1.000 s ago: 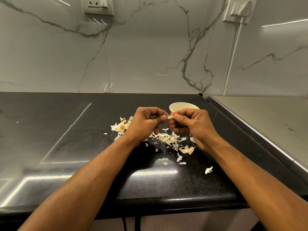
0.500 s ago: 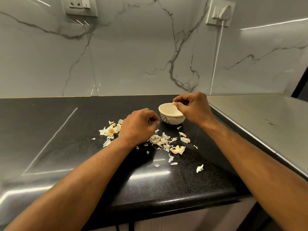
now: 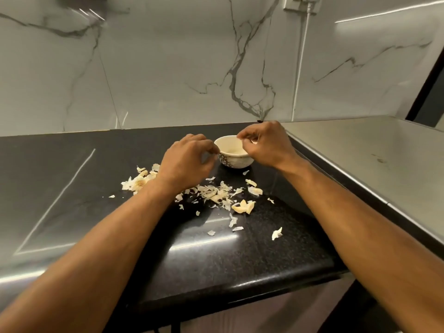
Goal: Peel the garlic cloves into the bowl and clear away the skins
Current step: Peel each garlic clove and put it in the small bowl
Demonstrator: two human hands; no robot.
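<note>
Since half a second ago the left hand (image 3: 186,162) has moved from above the peel pile toward the far side, so its fingertips now sit just beside the left rim of the small white ceramic bowl with a dark pattern on its outer wall (image 3: 236,162). Its fingers are curled inward in a loose grip; whether anything lies inside it cannot be told. The right hand (image 3: 265,144) has stayed over the bowl, and the small pale clove tip that showed between its fingers earlier is no longer seen there.

On the left of the glossy black speckled stone tabletop (image 3: 240,258) lies a small cluster of pale papery garlic skins (image 3: 138,181), partly hidden by the left wrist. To its right, nearer the viewer than the bowl, the main scatter of thin whitish garlic peel flakes (image 3: 216,194) spreads out, with a few stray flakes closer to the near edge.

The bowl stands upright at the far side of the tabletop, and pale contents lie at its bottom, too blurred to name surely. The right hand hovers over the bowl's right rim, thumb and forefinger pinched close together, the other fingers bent; the grip seems to hold nothing.
</note>
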